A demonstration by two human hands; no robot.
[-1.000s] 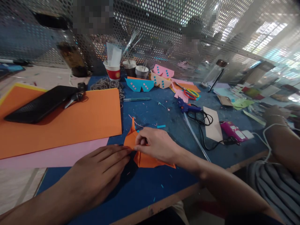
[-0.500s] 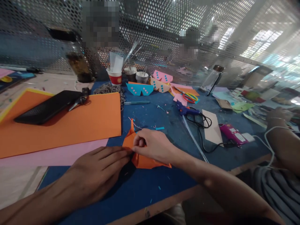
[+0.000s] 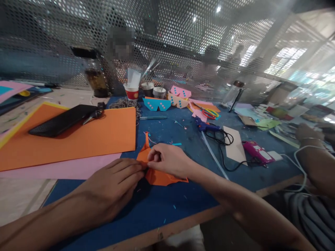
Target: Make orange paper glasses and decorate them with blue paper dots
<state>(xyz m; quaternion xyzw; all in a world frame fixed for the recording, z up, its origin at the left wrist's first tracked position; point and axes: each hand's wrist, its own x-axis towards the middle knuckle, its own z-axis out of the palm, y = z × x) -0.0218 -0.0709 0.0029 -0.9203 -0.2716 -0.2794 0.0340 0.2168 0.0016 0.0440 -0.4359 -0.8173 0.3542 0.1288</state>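
A folded orange paper piece (image 3: 159, 178) lies on the blue table, with a narrow strip standing out at its far end. My left hand (image 3: 115, 186) rests at its left edge, fingers side by side and tips closed on the paper; the thumb is hidden. Thumb and index finger of my right hand (image 3: 171, 158) pinch the same piece beside my left fingertips, and this hand covers much of it. Small blue and pink paper scraps (image 3: 177, 144) lie just beyond.
Left: orange sheets (image 3: 115, 132) under a black phone (image 3: 62, 120) and keys. Behind: paper cups (image 3: 131, 92), a blue paper mask (image 3: 156, 104), scissors (image 3: 210, 113). Right: a blue glue gun (image 3: 208, 126) with black cord, beige card (image 3: 235, 144), a magenta box (image 3: 258, 152) and another person's arm (image 3: 312, 150).
The camera view has shifted slightly, so background things sit a little lower. Both hands stay at the orange paper, almost unmoved, with the left fingers slightly more bent.
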